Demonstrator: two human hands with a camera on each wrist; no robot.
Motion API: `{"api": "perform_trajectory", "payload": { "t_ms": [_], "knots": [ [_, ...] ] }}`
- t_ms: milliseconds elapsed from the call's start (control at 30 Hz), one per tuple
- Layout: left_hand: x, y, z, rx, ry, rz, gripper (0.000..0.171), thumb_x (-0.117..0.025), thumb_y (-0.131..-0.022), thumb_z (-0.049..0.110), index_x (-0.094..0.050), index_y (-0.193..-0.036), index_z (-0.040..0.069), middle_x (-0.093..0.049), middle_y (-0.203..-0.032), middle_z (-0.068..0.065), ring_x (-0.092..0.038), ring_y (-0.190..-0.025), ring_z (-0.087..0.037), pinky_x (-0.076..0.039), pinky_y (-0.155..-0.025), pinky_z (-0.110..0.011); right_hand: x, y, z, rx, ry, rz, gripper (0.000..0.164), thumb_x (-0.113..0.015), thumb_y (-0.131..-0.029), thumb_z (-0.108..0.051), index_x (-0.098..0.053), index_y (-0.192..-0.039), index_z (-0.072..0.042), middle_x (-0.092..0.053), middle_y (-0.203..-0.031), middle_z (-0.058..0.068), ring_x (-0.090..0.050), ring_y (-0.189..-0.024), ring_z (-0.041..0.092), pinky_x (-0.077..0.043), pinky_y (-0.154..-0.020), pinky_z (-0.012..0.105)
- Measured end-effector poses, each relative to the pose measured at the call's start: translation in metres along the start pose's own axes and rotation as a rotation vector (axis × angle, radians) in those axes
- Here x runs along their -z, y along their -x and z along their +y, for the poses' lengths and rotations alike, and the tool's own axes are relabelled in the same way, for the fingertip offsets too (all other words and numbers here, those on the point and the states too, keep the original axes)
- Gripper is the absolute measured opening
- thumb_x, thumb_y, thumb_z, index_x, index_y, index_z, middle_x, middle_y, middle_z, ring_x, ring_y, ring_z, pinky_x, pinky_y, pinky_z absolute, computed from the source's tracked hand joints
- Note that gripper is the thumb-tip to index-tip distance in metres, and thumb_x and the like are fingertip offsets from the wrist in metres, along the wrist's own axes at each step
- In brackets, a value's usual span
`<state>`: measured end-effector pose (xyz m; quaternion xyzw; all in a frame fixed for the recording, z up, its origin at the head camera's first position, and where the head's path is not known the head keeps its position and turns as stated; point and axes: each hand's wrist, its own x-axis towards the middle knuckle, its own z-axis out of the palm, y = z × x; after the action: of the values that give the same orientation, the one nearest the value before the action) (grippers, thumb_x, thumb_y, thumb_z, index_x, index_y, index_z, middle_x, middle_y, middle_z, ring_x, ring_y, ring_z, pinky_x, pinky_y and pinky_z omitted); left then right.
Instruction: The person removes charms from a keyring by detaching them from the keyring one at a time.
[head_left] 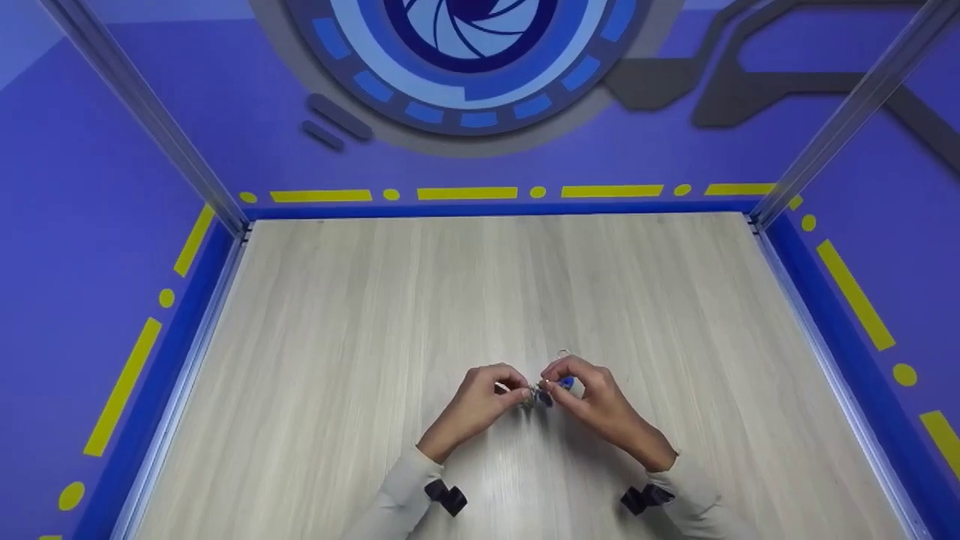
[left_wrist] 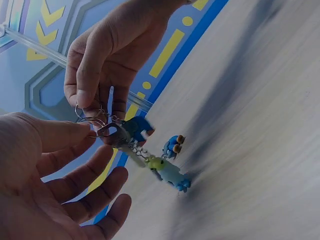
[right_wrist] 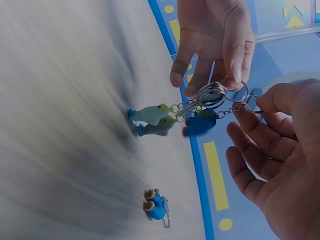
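Observation:
My left hand (head_left: pixel 487 396) and right hand (head_left: pixel 592 394) meet low over the table. Between thumb and fingertips, the left pinches a bunch of metal split rings (right_wrist: pixel 212 94) with keys; its other fingers are spread. The right pinches a thin ring (right_wrist: pixel 254 104) linked to the bunch, a short chain running from it to a blue figure charm (right_wrist: pixel 201 124). A pale charm with a yellow-green head (left_wrist: pixel 167 170) and a greyer charm (right_wrist: pixel 157 127) dangle on chains from the bunch. The charms are blurred in the wrist views.
Apart from the bunch, a blue figure keychain with brown round ends (right_wrist: pixel 156 206) lies on the wooden table (head_left: pixel 480 292), partly behind my right hand in the head view. Blue walls (head_left: pixel 150 150) with yellow marks enclose the table's back and sides.

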<state>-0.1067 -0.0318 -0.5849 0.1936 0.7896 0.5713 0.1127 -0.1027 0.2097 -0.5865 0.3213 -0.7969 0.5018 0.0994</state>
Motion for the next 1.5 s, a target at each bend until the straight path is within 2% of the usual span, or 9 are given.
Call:
{"api": "perform_trajectory", "payload": {
  "t_ms": [233,600,767,867,1033,1167,1400,1500],
  "knots": [
    [-0.001,-0.002,0.004,-0.015,-0.038,0.002,0.005,-0.078,-0.102,0.011,-0.081,-0.103,0.006,-0.077,-0.099,0.009,-0.069,-0.092,-0.006,-0.059,-0.087,-0.030,-0.001,-0.001,-0.001,0.047,0.053,-0.043,0.021,-0.079,-0.096,0.009,-0.072,-0.107,-0.006,-0.075,-0.103,0.006,-0.072,-0.091,0.020,-0.060,-0.075,0.040],
    [0.004,-0.002,0.003,-0.055,-0.007,0.064,0.003,-0.082,-0.100,0.010,-0.084,-0.101,0.009,-0.079,-0.100,0.001,-0.071,-0.094,-0.011,-0.062,-0.092,-0.041,0.001,-0.001,0.002,0.038,0.045,-0.060,0.019,-0.079,-0.096,0.009,-0.072,-0.106,-0.006,-0.075,-0.105,0.004,-0.072,-0.093,0.021,-0.061,-0.078,0.039],
    [0.005,-0.001,0.000,-0.077,0.054,0.073,0.006,-0.083,-0.100,0.011,-0.085,-0.103,0.006,-0.080,-0.103,-0.003,-0.072,-0.098,-0.013,-0.062,-0.094,-0.043,0.004,0.001,0.006,-0.005,0.020,-0.048,0.019,-0.079,-0.095,0.010,-0.072,-0.104,-0.005,-0.076,-0.105,0.003,-0.074,-0.095,0.022,-0.059,-0.082,0.031],
    [0.006,0.000,0.000,-0.082,0.069,0.074,0.006,-0.083,-0.100,0.012,-0.085,-0.103,0.008,-0.080,-0.104,-0.001,-0.073,-0.100,-0.014,-0.062,-0.095,-0.044,0.005,0.002,0.007,-0.040,-0.005,-0.025,0.019,-0.080,-0.095,0.009,-0.073,-0.103,-0.006,-0.078,-0.104,0.002,-0.074,-0.096,0.021,-0.059,-0.082,0.031],
    [0.005,0.000,-0.001,-0.048,0.071,0.083,0.004,-0.082,-0.100,0.011,-0.084,-0.102,0.014,-0.080,-0.103,0.004,-0.073,-0.101,-0.014,-0.061,-0.096,-0.045,0.006,0.002,0.005,-0.078,-0.059,-0.018,0.017,-0.080,-0.096,0.006,-0.074,-0.102,-0.008,-0.080,-0.103,0.003,-0.075,-0.097,0.019,-0.060,-0.082,0.035],
    [0.004,0.000,-0.002,-0.038,0.076,0.079,0.003,-0.081,-0.100,0.008,-0.083,-0.102,0.009,-0.079,-0.102,0.002,-0.073,-0.099,-0.014,-0.061,-0.096,-0.045,0.005,0.002,0.004,-0.109,-0.097,-0.024,0.011,-0.078,-0.099,0.003,-0.074,-0.101,-0.007,-0.080,-0.104,0.004,-0.075,-0.098,0.019,-0.058,-0.083,0.030],
    [0.003,0.000,-0.004,-0.025,0.022,0.049,0.003,-0.080,-0.100,0.008,-0.082,-0.102,0.010,-0.079,-0.101,0.002,-0.072,-0.094,-0.010,-0.061,-0.093,-0.043,0.004,0.002,0.001,-0.152,-0.100,-0.045,0.016,-0.077,-0.101,0.002,-0.074,-0.102,-0.014,-0.081,-0.106,0.002,-0.075,-0.099,0.019,-0.058,-0.086,0.028],
    [0.003,0.000,-0.005,-0.024,-0.007,0.038,0.002,-0.080,-0.101,0.010,-0.082,-0.102,0.009,-0.078,-0.100,0.003,-0.072,-0.094,-0.010,-0.061,-0.092,-0.042,0.003,0.003,0.001,-0.157,-0.091,-0.057,0.010,-0.076,-0.103,-0.002,-0.075,-0.103,-0.012,-0.081,-0.107,0.002,-0.074,-0.096,0.018,-0.057,-0.083,0.028]
  ]
}}
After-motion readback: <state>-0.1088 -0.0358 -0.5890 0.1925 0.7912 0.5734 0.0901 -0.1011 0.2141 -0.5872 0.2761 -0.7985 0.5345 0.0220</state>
